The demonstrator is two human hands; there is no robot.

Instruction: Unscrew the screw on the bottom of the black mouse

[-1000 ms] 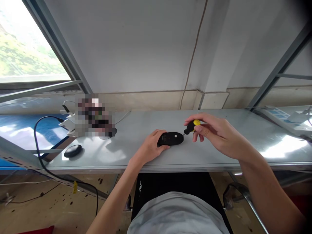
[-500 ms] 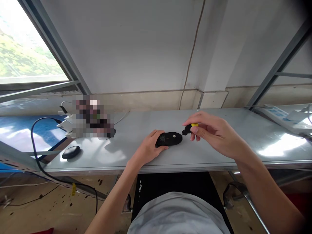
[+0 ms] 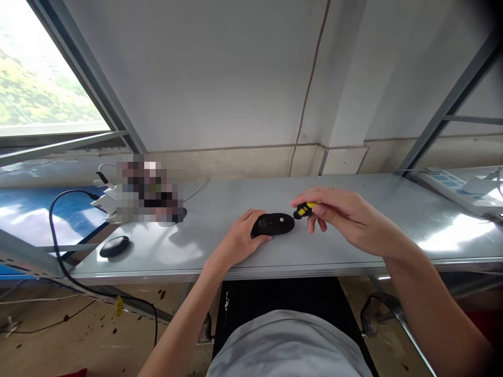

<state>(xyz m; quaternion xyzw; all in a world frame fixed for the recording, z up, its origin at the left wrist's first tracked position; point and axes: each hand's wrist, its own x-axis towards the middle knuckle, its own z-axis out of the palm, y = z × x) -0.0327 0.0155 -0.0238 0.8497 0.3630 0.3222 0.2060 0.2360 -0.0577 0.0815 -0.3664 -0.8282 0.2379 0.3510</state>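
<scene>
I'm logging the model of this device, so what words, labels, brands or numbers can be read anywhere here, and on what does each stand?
No text can be read.
Black mouse, steadied by the left hand: faint pale print and a round mark on its upturned side, too small to read.
Screwdriver in the right hand: yellow and black handle, no legible print.
Flat item with blue patches at far right: too blurred.
Pixelated patch: unreadable.

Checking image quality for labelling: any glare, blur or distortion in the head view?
Head view: blown-out window top left; glare on the grey metal bench at right; wide-angle bending of frame edges; one pixelated patch; hands and black oval mouse sharp.
</scene>
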